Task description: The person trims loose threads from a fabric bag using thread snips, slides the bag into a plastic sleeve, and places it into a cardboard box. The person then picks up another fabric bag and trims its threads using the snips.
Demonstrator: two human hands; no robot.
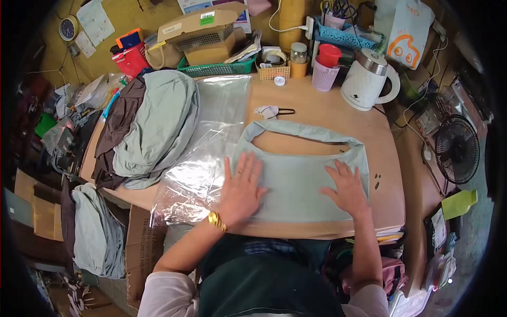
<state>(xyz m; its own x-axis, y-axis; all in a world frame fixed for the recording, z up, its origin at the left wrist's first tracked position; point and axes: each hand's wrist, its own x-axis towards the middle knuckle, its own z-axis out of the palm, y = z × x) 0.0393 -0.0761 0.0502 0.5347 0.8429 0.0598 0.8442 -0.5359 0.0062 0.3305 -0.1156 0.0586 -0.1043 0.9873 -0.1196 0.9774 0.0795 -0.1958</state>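
A pale grey-green cloth shoulder bag point(296, 185) lies flat on the table, its wide strap looped away from me around an opening. My left hand point(241, 185) rests palm down on the bag's left side, fingers stretched out. On the bag's right part lies my right hand point(346, 187), also flat with fingers spread. Neither hand grips anything. Clear plastic bags point(193, 177) lie to the left, partly beneath my left forearm. Beyond them is a heap of grey-green cloth pieces point(161, 116) with dark brown ones point(113, 140) alongside.
A white electric kettle point(362, 82) stands at the back right beside a lilac basket cup point(323, 76). Further left are a green tray point(240, 67) and a cardboard box point(208, 47). A small cloth with a black loop point(285, 111) lies behind the bag. A black fan point(457, 149) is at right.
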